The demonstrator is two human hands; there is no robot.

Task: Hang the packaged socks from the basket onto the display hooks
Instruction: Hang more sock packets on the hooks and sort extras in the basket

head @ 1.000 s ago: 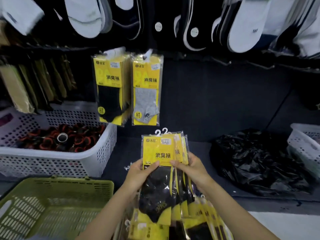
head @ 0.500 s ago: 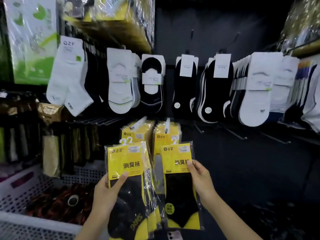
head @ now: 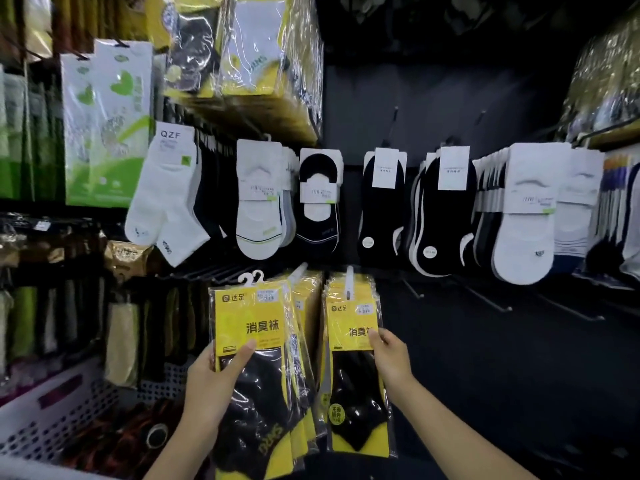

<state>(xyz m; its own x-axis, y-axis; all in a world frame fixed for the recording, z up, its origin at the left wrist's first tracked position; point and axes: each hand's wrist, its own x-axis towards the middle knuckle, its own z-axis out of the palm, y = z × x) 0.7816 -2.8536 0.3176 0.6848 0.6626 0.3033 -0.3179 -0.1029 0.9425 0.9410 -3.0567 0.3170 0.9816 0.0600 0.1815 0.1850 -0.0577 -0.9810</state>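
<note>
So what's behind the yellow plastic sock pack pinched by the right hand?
Behind the yellow plastic sock pack that the right hand pinches, a row of matching yellow packs hangs from a white-tipped hook. Only their top edges show; their socks are covered.

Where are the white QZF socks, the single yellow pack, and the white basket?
white QZF socks (head: 166,188), head view, on the ankle part.
single yellow pack (head: 353,386), head view, on its black sock.
white basket (head: 34,422), head view, on its holed wall.

Yellow-black sock packs (head: 252,358) upright, fanned; single pack (head: 356,368) at hook (head: 349,280).
</note>
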